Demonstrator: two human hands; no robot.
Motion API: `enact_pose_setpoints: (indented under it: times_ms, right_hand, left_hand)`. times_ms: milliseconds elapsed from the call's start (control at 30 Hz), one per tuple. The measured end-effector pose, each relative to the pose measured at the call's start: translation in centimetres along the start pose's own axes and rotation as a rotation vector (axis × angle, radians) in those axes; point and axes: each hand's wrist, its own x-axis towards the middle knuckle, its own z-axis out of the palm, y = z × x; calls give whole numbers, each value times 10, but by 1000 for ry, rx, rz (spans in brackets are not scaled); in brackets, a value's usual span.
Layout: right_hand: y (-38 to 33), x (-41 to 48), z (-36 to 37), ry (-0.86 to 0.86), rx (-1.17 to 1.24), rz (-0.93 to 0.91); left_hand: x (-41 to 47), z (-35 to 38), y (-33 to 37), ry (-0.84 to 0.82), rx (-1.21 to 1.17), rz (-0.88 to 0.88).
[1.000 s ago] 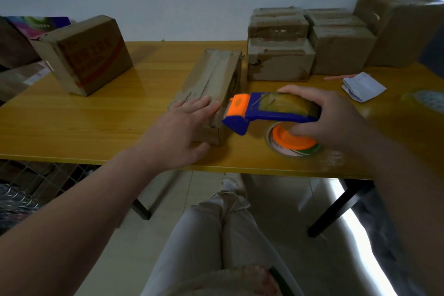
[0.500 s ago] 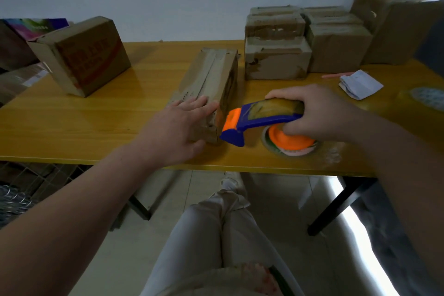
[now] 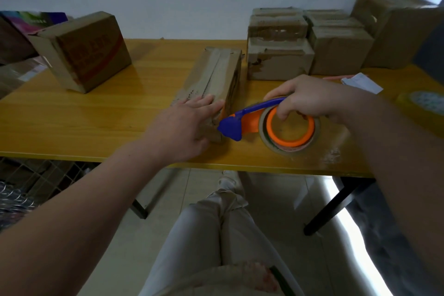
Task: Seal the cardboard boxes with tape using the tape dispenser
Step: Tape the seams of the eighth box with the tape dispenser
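Left hand: the left hand [image 3: 185, 127] lies flat and spread on the near end of the long box [image 3: 216, 77], fingers open, pressing it down onto the table [image 3: 96, 113] rather than gripping.
Right hand: the right hand [image 3: 310, 98] is wrapped around the tape dispenser [image 3: 271, 122], fingers curled over its blue handle and into the orange ring. A firm hold!
Dispenser: its blue nose points away from the right-hand grip toward the left hand and sits just at the near end face of the long box, right beside the left thumb. Whether the tape already touches cardboard, I can't tell.
Tape roll: the brown roll hangs directly under the right-hand grip, close over the table's near edge.
Box in hand: the top seam runs away from the left palm toward the wall; it looks flat and closed, but tape on it is too hard to read.
Done, by the look: the stacked boxes [image 3: 278, 55] beyond the right-hand grip show strips of tape across their fronts, so I'd call those sealed.
Left to do: this long box seems at its start, with the full run along the seam ahead. The printed box [image 3: 89, 52], far out past the left hand, may wait its turn.
Stage: early on this box, somewhere midway through the pile, as a guess.
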Motion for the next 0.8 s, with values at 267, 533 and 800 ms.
enact_pose_setpoints:
  times_ms: [267,533,800]
  right_hand:
    - [-10,-3,-3,5,-42,78]
    - [-20,-11,-4,-66,-181,148]
    - [14,-17,-18,379,-2,88]
  left_hand:
    - [2,-1,1,-8,6,-39]
    - [3,-2,2,-5,-13,-63]
    - [4,-1,2,19,-13,-83]
